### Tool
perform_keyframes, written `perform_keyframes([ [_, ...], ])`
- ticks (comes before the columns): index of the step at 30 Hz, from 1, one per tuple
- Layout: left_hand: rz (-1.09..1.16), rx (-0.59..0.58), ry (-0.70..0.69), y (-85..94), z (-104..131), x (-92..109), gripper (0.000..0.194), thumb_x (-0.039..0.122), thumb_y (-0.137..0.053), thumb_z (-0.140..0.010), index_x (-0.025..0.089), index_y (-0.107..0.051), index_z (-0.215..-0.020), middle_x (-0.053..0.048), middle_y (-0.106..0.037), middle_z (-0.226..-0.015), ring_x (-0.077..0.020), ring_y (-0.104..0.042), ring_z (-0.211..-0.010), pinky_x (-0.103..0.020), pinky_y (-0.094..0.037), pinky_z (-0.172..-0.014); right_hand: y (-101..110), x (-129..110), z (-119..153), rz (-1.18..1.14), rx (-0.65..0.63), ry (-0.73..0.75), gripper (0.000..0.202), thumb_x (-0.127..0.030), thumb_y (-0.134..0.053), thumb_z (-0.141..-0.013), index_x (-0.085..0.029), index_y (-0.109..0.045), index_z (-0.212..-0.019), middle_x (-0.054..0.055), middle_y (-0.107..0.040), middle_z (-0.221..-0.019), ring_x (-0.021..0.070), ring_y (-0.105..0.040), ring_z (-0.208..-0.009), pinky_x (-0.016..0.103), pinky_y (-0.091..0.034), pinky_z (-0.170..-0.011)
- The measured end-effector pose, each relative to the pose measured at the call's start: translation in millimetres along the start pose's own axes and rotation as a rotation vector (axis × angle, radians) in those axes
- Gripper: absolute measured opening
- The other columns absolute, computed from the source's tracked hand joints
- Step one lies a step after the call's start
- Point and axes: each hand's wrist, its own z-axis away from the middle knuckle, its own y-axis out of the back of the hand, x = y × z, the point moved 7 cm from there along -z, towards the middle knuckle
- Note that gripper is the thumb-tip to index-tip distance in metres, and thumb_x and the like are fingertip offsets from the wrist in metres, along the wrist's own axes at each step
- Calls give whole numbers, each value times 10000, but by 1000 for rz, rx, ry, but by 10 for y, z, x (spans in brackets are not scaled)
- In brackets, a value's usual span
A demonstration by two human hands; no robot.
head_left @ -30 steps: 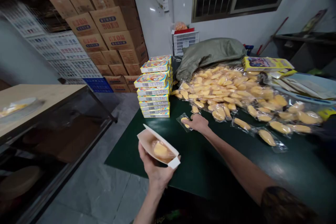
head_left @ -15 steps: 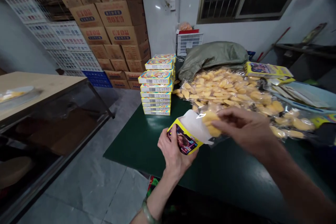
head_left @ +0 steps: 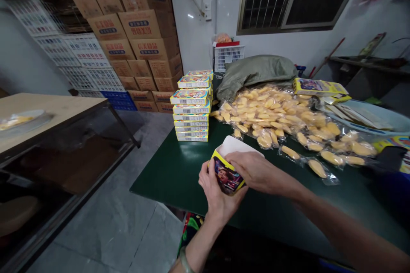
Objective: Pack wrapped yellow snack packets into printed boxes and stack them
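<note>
My left hand (head_left: 221, 196) is closed around a yellow carton (head_left: 226, 175) with a dark printed picture on its front. The carton is tilted, its white flap (head_left: 235, 145) standing up at the open top. My right hand (head_left: 254, 169) reaches into that opening; its fingertips are hidden inside the carton, and so is anything they may hold. Beyond the hands lies a heap of yellow, oval, biscuit-like pieces in clear wrappers (head_left: 265, 108). A few wrapped pieces (head_left: 317, 167) lie loose nearer to my right forearm.
A stack of closed cartons (head_left: 191, 118) stands on the green table (head_left: 160, 175), left of the heap. Behind the heap rests a grey-green sack (head_left: 259, 72). At right are a flat yellow box (head_left: 320, 86) and a light blue basin (head_left: 384, 113). A wooden table (head_left: 60, 104) stands left.
My right hand has moved left from beside the carton into its opening. The wrapped yellow pieces it held have gone from sight. My left hand keeps hold of the carton.
</note>
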Motion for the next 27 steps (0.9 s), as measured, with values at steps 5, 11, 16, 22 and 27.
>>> perform_keyframes([
  [5,368,-23,105,230,-240,-151,527,360,-525,-853,186,-367,-1325,-137,-482,-1279,-236,-509,-1169,-394,-426,-987,5,-145,78,-121,262,246,286,-128,-369,-879,-178,-639,-960,93,-681,-1004,195,-623,-950,341,-503,-817],
  [11,393,207,207,265,-359,-187,319,316,-604,-822,179,-500,-1091,-63,-601,-979,-147,-609,-853,-259,-498,-745,206,144,656,-245,1002,-93,201,-154,-503,-849,-225,-594,-1014,90,-641,-961,190,-633,-804,342,-532,-698],
  [16,303,205,10,305,-314,-54,100,250,-555,-854,166,-594,-891,-70,-621,-960,-166,-608,-938,-292,-489,-826,-435,477,556,-1099,595,-345,233,-375,-595,-811,-186,-567,-943,-7,-564,-628,107,-498,-481,234,-415,-408],
  [22,281,-2,17,306,-110,18,370,283,-377,-938,184,-537,-1257,-134,-440,-1406,-237,-434,-1294,-371,-390,-1044,-574,586,368,-1343,448,-443,329,-439,-710,-680,-165,-573,-802,-64,-451,-473,64,-392,-423,188,-330,-394],
  [27,620,19,348,264,-19,-256,450,381,-399,-934,211,-429,-1349,-111,-565,-1294,-205,-553,-1175,-339,-458,-984,-392,538,295,-1236,306,-439,319,-355,-723,-632,-170,-563,-836,-29,-544,-666,43,-371,-463,159,-284,-372],
])
